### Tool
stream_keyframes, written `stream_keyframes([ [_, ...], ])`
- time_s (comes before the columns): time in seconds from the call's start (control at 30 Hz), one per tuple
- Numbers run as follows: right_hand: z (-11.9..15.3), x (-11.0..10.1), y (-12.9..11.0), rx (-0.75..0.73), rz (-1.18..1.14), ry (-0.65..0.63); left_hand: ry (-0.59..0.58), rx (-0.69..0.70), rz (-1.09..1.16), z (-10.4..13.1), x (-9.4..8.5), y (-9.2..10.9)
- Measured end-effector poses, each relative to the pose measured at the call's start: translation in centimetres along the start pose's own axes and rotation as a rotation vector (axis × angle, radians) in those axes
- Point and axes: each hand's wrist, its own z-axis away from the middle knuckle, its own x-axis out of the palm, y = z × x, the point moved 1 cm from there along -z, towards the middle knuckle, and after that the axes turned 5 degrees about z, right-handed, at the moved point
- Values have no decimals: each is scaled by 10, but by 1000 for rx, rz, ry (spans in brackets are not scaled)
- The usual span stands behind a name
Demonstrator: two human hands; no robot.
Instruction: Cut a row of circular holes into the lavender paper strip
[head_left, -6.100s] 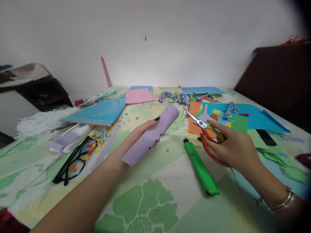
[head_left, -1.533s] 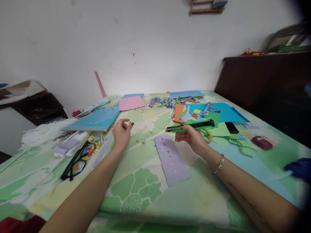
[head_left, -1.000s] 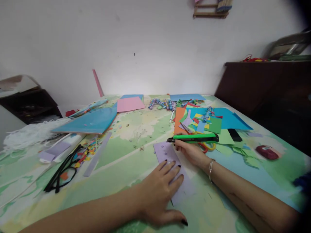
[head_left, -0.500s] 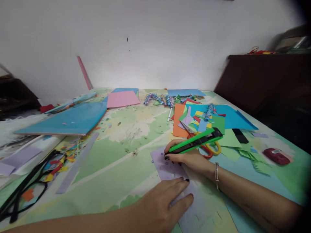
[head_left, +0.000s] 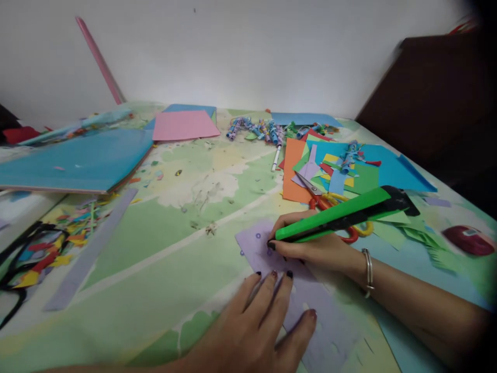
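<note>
A green and black cutter [head_left: 334,215] is gripped in my right hand [head_left: 314,248], its tip end low over a purple paper [head_left: 252,239] marked with small rings. The blade is hidden by my fingers. My left hand [head_left: 260,326] lies with spread fingers on the near part of the purple paper, pressing it flat. Just behind my right hand are scissors [head_left: 316,191] with red and yellow handles, partly hidden by the cutter.
Blue sheets [head_left: 73,158] and a purple strip [head_left: 93,248] lie on the left, near black glasses [head_left: 34,248] and paper scraps. A pink sheet [head_left: 186,125] and curled paper pieces [head_left: 256,129] lie at the back. A dark red object [head_left: 468,240] sits at the right.
The view has come closer and tilted down. My left hand's fingers have spread wider on the purple paper. My right hand still holds the cutter, which now looks larger and reaches farther right.
</note>
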Motion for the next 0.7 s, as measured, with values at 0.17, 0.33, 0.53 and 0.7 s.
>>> stream_keyframes([
  [0.17, -3, -4, 2, -74, 90, -64, -21, -50, 12, 0, 0, -1],
  [0.33, -6, -6, 2, -112, 155, -96, -57, -45, -3, -2, -2, -5],
  [0.53, -5, -6, 3, -99, 192, -90, -117, 10, 7, -1, -8, -10],
  [0.7, -5, -6, 1, -128, 258, -75, -117, -1, 13, -1, -8, -9],
])
